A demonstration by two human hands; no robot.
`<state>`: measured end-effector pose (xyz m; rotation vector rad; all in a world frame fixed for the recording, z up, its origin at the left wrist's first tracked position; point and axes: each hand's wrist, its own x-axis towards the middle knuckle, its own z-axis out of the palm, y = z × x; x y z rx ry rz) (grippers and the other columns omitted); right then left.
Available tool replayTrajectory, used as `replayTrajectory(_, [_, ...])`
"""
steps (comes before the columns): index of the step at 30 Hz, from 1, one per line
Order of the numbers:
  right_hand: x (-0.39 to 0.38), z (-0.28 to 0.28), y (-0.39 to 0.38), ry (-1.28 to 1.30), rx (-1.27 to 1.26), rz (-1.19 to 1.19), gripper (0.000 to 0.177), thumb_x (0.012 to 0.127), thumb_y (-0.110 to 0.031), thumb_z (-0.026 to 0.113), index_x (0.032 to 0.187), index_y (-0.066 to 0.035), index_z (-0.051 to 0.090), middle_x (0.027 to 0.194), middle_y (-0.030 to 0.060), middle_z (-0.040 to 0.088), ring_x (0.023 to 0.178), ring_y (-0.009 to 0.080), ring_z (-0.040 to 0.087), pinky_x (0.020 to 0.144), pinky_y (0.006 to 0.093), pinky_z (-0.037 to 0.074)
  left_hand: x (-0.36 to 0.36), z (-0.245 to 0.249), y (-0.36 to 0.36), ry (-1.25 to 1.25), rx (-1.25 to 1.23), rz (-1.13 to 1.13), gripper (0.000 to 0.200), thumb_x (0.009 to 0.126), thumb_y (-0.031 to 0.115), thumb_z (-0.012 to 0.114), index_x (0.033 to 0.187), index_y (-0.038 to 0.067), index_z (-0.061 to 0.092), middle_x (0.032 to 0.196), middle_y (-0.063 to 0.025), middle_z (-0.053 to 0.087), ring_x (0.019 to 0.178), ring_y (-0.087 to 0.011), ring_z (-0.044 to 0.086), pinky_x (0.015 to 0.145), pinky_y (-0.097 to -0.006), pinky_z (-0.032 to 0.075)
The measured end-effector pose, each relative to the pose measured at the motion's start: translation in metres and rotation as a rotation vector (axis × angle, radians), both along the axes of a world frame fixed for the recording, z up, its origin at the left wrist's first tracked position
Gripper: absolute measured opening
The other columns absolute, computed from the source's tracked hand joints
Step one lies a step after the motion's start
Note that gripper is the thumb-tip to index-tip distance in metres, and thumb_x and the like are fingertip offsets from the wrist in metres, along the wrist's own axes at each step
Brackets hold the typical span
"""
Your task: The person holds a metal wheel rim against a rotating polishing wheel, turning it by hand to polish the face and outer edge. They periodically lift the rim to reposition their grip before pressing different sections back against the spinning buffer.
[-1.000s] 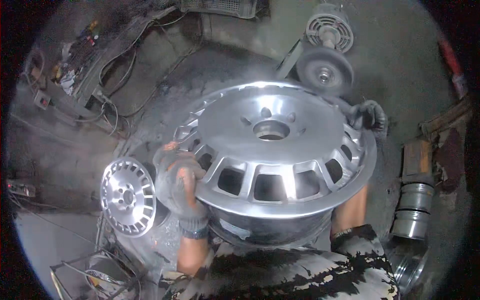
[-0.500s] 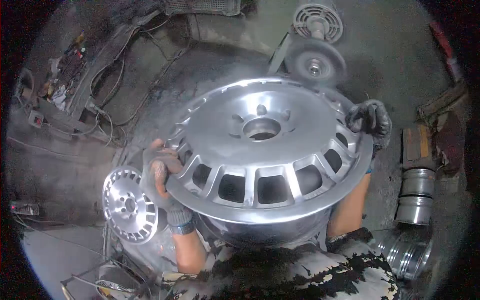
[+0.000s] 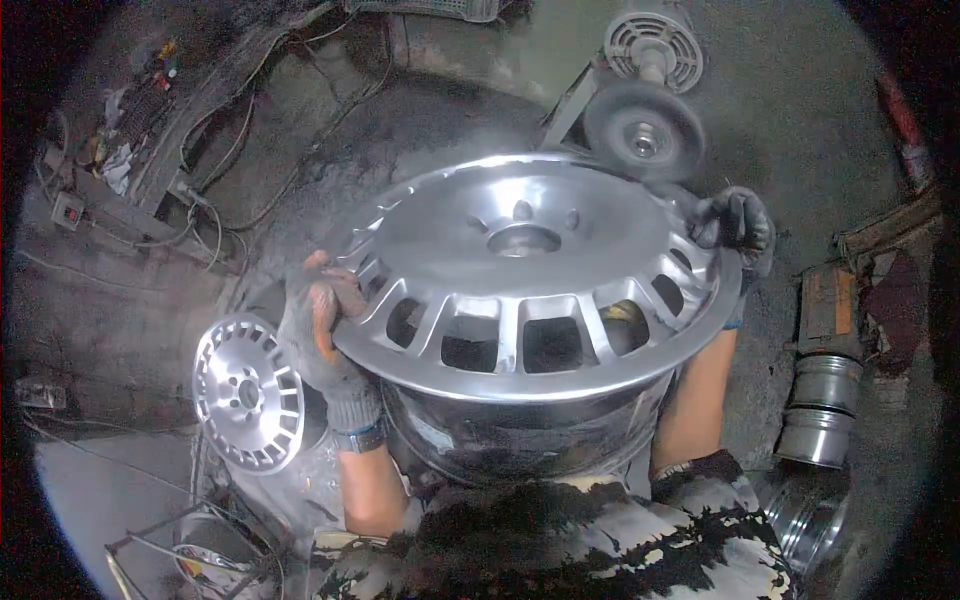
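A large silver wheel rim with a ring of window slots lies face up in front of my body, tilted with its far edge toward the polishing wheel. My left hand, in a grey glove with worn-through fingertips, grips the rim's left edge. At the right edge, my right hand in a darkened glove curls its fingers over the lip. The polishing wheel looks blurred, as if spinning, and sits close to the rim's far right edge; contact between them cannot be made out.
Behind the polishing wheel is its motor. A second slotted wheel rim leans at the lower left. Shiny metal barrels stand at the right, near a cardboard box. Cables and a switch box run along the left.
The wheel rim has tipped so that more of its outer barrel shows beneath the near lip. Both hands keep their hold on its edges. The view has shifted slightly.
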<state>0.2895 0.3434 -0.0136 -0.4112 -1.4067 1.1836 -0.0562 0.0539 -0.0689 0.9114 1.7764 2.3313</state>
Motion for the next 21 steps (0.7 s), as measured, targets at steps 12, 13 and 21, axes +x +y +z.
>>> replayTrajectory(12, [0.013, 0.014, -0.088, -0.130, 0.058, -0.379, 0.027, 0.108, -0.023, 0.055, 0.116, 0.000, 0.067, 0.105, 0.0136, 0.071, 0.089, 0.0199, 0.067, 0.080, 0.0341, 0.057, 0.012, 0.007, -0.023, 0.280, 0.043, -0.119, 0.040, 0.094, 0.028, 0.055, 0.082, -0.007, 0.069, 0.084, -0.0160, 0.068, 0.089, -0.0288, 0.066, 0.105, -0.0476, 0.047])
replayTrajectory(13, [0.013, 0.014, -0.092, -0.137, 0.057, -0.378, 0.028, 0.108, -0.023, 0.055, 0.116, 0.000, 0.067, 0.106, 0.0134, 0.071, 0.090, 0.0196, 0.067, 0.080, 0.0339, 0.057, 0.011, 0.007, -0.023, 0.346, 0.022, -0.118, 0.039, 0.094, 0.028, 0.055, 0.081, -0.007, 0.068, 0.084, -0.0161, 0.068, 0.089, -0.0292, 0.066, 0.106, -0.0484, 0.047])
replayTrajectory(21, [0.029, -0.001, -0.050, -0.078, -0.009, -0.177, 0.029, 0.107, -0.026, 0.055, 0.117, -0.001, 0.068, 0.111, 0.0118, 0.070, 0.096, 0.0174, 0.066, 0.085, 0.0324, 0.055, 0.014, 0.003, -0.023, 0.150, 0.055, -0.093, 0.040, 0.090, 0.032, 0.062, 0.082, -0.006, 0.070, 0.089, -0.0171, 0.069, 0.093, -0.0304, 0.066, 0.107, -0.0469, 0.045])
